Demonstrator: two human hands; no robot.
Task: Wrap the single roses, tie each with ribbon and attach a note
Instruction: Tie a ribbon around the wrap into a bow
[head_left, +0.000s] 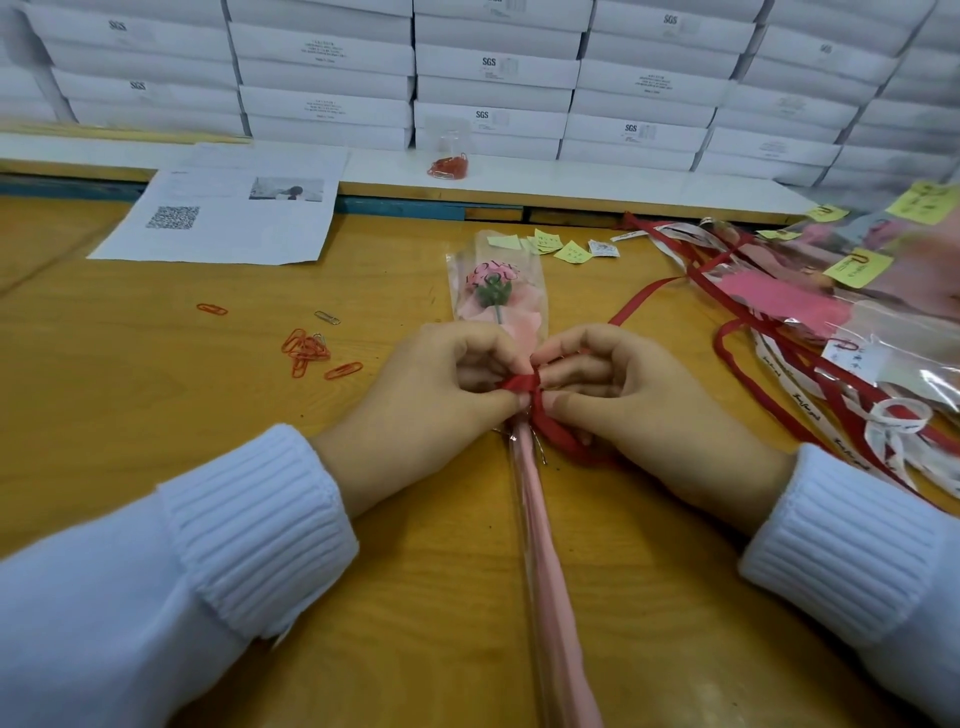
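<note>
Closest, at the bench's near edge, white ribbed sleeves (249, 530) either side of the wrapped rose (536, 509), pink stem paper running from that edge up the middle, bloom end toward the far edge. Left hand (431, 395) and right hand (639, 405) meeting over the stem, fingers of both curled, each pinching the red ribbon (519, 383) bunched round the wrap, loose tail trailing rightward. Scattered paper clips (306, 351) left of the hands. Yellow notes (571, 252) just beyond the bloom. Finished roses (831, 301) and ribbons heaped toward the far right corner. Printed sheet (228, 213) far left; white boxes (493, 67) stacked behind.
</note>
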